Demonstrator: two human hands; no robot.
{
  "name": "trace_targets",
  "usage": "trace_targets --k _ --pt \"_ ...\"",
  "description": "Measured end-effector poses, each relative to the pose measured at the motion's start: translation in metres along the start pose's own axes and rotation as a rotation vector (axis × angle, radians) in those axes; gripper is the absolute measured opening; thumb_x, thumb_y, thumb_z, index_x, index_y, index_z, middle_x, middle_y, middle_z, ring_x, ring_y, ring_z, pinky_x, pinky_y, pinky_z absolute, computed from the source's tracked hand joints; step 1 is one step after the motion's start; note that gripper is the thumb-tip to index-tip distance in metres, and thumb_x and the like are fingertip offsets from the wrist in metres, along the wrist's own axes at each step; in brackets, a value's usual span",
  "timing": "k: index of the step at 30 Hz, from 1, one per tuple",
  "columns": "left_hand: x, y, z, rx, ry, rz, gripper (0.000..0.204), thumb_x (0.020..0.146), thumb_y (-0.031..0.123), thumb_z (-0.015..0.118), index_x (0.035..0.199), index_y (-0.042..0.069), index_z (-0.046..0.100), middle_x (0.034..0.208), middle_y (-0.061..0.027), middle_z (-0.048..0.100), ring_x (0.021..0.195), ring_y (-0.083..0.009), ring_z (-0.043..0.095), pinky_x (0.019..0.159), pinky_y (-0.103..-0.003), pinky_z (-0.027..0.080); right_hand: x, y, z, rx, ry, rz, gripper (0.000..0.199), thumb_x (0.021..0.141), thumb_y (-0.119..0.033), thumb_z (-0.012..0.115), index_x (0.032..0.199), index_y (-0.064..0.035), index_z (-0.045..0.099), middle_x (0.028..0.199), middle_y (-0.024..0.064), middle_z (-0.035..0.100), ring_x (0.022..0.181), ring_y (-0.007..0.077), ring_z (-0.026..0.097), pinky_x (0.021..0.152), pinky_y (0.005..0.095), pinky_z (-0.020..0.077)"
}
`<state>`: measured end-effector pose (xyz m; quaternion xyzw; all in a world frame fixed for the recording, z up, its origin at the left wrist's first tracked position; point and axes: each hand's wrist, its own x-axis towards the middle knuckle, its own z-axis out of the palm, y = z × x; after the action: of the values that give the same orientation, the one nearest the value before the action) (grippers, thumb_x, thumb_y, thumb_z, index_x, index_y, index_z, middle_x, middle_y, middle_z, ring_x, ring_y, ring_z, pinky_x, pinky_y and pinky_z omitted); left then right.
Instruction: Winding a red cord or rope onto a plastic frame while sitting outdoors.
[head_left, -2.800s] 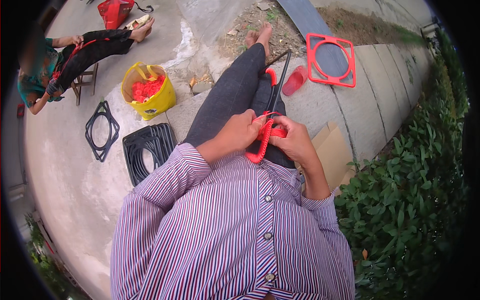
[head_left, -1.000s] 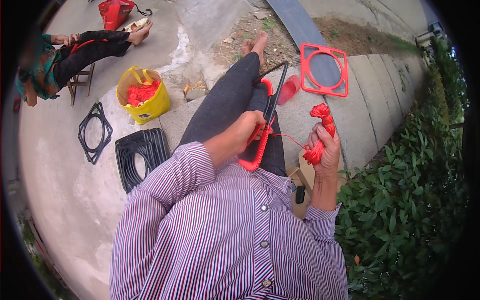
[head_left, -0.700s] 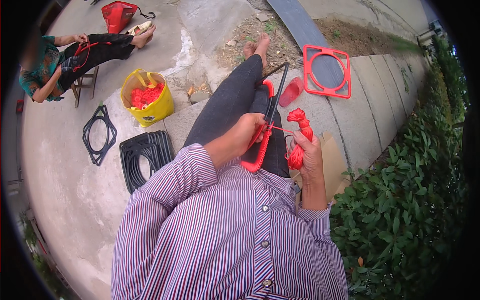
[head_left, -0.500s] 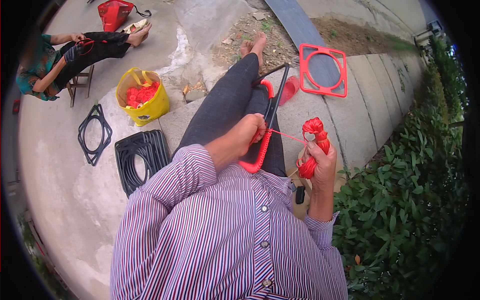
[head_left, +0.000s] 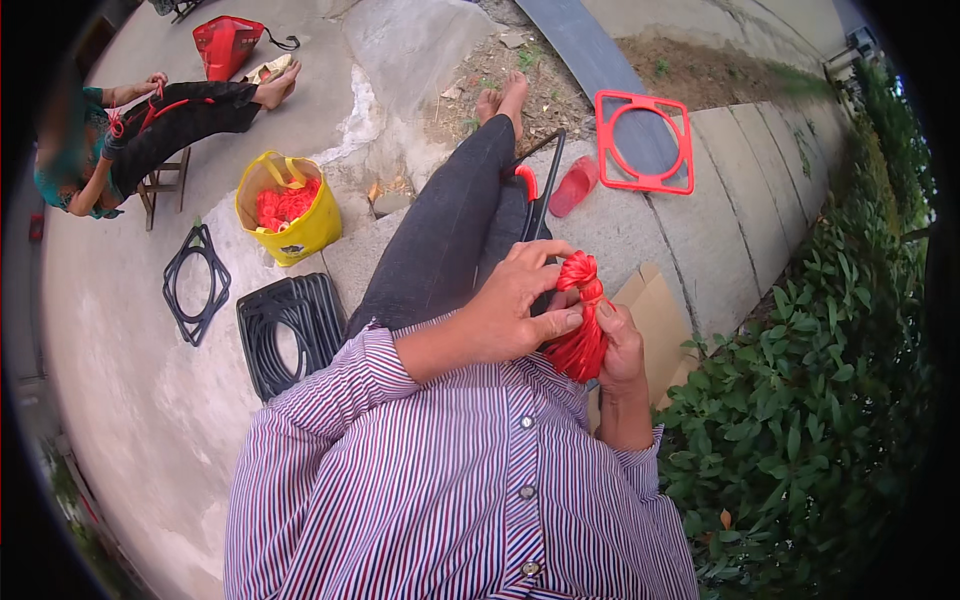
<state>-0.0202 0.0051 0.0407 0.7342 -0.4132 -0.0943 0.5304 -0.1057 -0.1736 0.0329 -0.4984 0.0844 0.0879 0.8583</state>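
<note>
Right hand: my right hand (head_left: 622,345) is closed round the lower part of the hank (head_left: 577,348), thumb uppermost.
Left hand: my left hand (head_left: 505,312) is at the near side of the hank, index finger at its top and thumb lower down; I cannot tell whether it grips, as some fingers are hidden.
Hank: red cord, above my lap, between my two hands, gathered narrow near the top and loose strands below.
Frame: the frame (head_left: 541,207), black with red on one bar, stands over my trousers (head_left: 440,225); its near part is hidden behind my hands.
Ground, left: a stack (head_left: 318,305) of black frames lies near my thigh, a single frame (head_left: 223,275) beyond it, and a yellow bag (head_left: 312,238) holds red cord (head_left: 287,205).
Ground, right: a slipper (head_left: 573,187) lies near a red square (head_left: 645,185) with a round opening; cardboard (head_left: 655,325) lies beside my right hand, near the hedge (head_left: 800,400).
Co-worker: a person (head_left: 90,160) sits on a stool (head_left: 165,187), upper left, handling red material.
</note>
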Motion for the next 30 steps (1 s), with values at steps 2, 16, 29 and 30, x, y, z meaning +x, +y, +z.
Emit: trace_targets --k 2,16,29,30 --pt "0.008 0.01 -0.002 -0.372 -0.023 -0.11 0.034 0.091 0.024 0.06 0.117 0.002 0.056 0.124 -0.0127 0.049 0.117 -0.0256 0.048 0.101 -0.036 0.037 0.005 0.007 0.004 0.086 -0.291 -0.053 0.048 0.095 -0.035 0.048 0.111 0.0096 0.057 0.097 0.0153 0.065 0.089 0.0209 0.063 0.087 0.0311 0.0483" --pt "-0.007 -0.042 -0.07 0.298 -0.241 -0.22 0.023 0.069 -0.002 0.068 0.09 0.008 0.069 0.09 -0.0091 0.057 0.087 -0.0254 0.06 0.077 -0.035 0.049 0.075 0.006 -0.042 -0.522 0.074 0.228 0.023 0.084 -0.013 0.07 0.099 0.0034 0.068 0.07 0.0013 0.057 0.06 0.0085 0.053 0.056 0.0216 0.0437" --pt "0.002 -0.079 -0.01 -0.32 0.253 -0.524 0.028 0.074 0.0 0.061 0.101 0.001 0.055 0.101 -0.0052 0.055 0.091 -0.0172 0.055 0.084 -0.028 0.045 0.051 -0.022 -0.043 -0.611 0.228 -0.285 0.022 0.078 -0.018 0.071 0.089 0.0 0.065 0.125 0.0146 0.054 0.117 0.0238 0.049 0.101 0.0366 0.0364" --pt "0.01 -0.079 -0.013 -0.588 0.25 -0.65 0.031 0.076 0.002 0.055 0.106 0.0 0.053 0.101 -0.003 0.055 0.096 -0.0167 0.053 0.088 -0.027 0.042 0.046 -0.027 -0.051 -0.397 0.193 -0.352 0.024 0.079 -0.019 0.07 0.092 -0.0001 0.064 0.126 0.0149 0.054 0.117 0.0249 0.049 0.102 0.0407 0.036"
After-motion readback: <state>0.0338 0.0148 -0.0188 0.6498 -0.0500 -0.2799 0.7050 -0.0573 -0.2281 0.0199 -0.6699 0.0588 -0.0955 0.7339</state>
